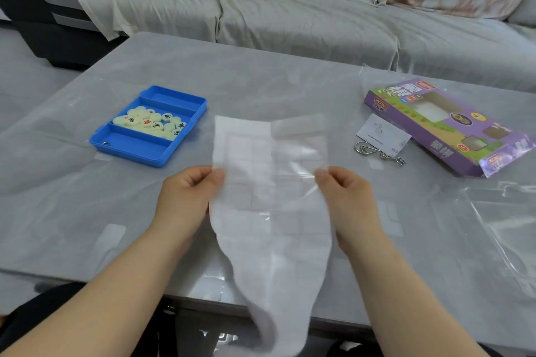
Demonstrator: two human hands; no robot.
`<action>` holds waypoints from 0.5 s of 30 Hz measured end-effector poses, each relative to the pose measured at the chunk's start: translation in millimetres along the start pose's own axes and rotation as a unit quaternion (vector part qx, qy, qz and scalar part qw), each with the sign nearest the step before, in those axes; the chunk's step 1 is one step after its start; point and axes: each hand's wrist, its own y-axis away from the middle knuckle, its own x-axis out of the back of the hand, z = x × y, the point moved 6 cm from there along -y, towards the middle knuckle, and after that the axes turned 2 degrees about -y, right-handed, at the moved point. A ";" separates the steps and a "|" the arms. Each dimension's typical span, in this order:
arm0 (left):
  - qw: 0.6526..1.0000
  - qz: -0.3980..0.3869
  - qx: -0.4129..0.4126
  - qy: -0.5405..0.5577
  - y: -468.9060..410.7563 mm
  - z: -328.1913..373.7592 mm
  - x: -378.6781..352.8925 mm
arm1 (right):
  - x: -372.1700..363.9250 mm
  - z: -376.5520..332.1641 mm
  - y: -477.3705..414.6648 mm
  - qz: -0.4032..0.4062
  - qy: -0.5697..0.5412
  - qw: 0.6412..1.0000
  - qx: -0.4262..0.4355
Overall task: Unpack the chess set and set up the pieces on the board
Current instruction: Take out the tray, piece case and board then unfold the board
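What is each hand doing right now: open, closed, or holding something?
Left hand: closed, pinching the left edge of the sheet.
Right hand: closed, pinching the sheet's right edge.

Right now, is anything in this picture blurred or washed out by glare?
Head view: the sheet is soft at its lower end, its grid faint; glare streaks the glossy table near its front edge; the wide lens bows the table's edges; the pieces in the tray look fairly sharp.
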 end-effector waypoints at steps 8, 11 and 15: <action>0.997 0.013 0.069 0.034 -11.5 -25.8 -4.8 | -12.2 9.0 -1.4 0.058 0.405 0.882 0.234; 0.996 0.055 0.061 0.044 -14.7 -24.6 2.5 | -32.2 -10.0 17.9 -0.043 0.366 0.839 0.401; 0.993 0.095 0.049 0.047 -11.7 -19.5 6.0 | -46.6 -0.7 39.1 -0.295 0.276 0.907 0.121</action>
